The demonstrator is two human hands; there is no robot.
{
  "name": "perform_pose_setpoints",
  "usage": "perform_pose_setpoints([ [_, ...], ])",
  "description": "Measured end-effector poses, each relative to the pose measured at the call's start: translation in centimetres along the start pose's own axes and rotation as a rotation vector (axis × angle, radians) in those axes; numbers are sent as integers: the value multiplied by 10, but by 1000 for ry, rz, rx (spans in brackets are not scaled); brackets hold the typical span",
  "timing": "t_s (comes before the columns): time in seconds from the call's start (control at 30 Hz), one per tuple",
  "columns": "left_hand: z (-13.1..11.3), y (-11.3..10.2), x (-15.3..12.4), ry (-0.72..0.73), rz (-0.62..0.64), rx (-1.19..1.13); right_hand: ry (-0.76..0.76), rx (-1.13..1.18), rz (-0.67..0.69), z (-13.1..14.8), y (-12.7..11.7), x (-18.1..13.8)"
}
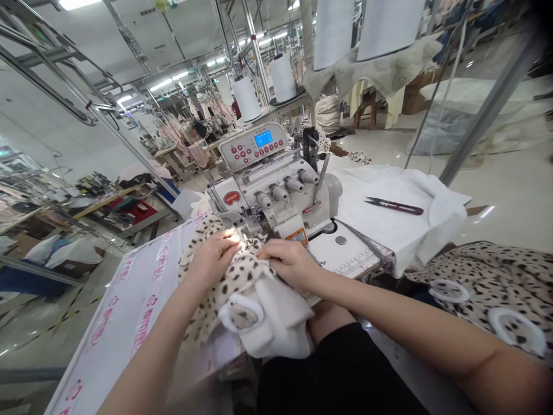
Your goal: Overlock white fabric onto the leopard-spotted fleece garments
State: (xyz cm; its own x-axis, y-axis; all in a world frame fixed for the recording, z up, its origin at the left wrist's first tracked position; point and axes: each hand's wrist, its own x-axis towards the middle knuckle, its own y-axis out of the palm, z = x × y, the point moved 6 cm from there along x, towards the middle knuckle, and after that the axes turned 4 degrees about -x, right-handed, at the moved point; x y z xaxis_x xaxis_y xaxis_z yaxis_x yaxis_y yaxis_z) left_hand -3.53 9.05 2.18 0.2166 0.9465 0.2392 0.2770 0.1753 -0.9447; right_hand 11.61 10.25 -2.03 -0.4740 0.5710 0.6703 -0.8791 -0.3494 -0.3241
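A cream fleece piece with dark spots [239, 275] lies under the presser foot area of a white overlock sewing machine [276, 196]. My left hand [215, 253] pinches the spotted fabric just left of the lit needle area. On the near right side of the needle, my right hand [288, 260] grips the same fabric with its fingers curled. Plain white fleece [280, 323] and a white ring-shaped trim [242, 313] hang from the piece toward my lap. The needle itself is hidden by the hands and machine parts.
Thread snips [394, 206] rest on white cloth [358, 181] to the right. More spotted fabric [488, 276] with white rings is heaped at the lower right. Large thread cones [332, 34] stand behind the machine. The table [129, 311] has a printed plastic cover.
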Motion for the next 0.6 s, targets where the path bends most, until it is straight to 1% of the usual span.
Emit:
perform_pose_setpoints([
  [0.1, 14, -2, 11, -52, -28, -6, 1, -28, 29, -4, 2, 0],
  [0.17, 21, -3, 14, -94, -37, -30, 16, -41, 4, -5, 1, -6],
  [0.23, 18, -3, 9, -106, -37, -56, 110, -28, -81, -7, -4, -19],
  [0.27, 12, -4, 2, -110, -77, -58, 189, -3, -119, -10, -6, -26],
  [0.3, 5, -7, -7, -111, -146, -47, 275, 38, -134, -14, -6, -33],
  [0.33, -5, -9, -19, -103, -231, -22, 356, 86, -118, -17, -4, -40],
  [0.37, -17, -10, -33, -82, -319, 16, 414, 126, -73, -19, 0, -46],
  [0.4, -29, -9, -47, -44, -375, 69, 446, 155, -7, -20, 4, -50],
  [0.43, -40, -6, -59, -3, -397, 130, 456, 171, 58, -20, 9, -52],
  [0.5, -52, 1, -76, 47, -396, 238, 457, 194, 144, -19, 17, -54],
  [0.53, -54, 3, -80, 65, -387, 270, 469, 224, 167, -19, 22, -54],
  [0.6, -51, 3, -78, 86, -364, 287, 542, 341, 208, -18, 34, -56],
])
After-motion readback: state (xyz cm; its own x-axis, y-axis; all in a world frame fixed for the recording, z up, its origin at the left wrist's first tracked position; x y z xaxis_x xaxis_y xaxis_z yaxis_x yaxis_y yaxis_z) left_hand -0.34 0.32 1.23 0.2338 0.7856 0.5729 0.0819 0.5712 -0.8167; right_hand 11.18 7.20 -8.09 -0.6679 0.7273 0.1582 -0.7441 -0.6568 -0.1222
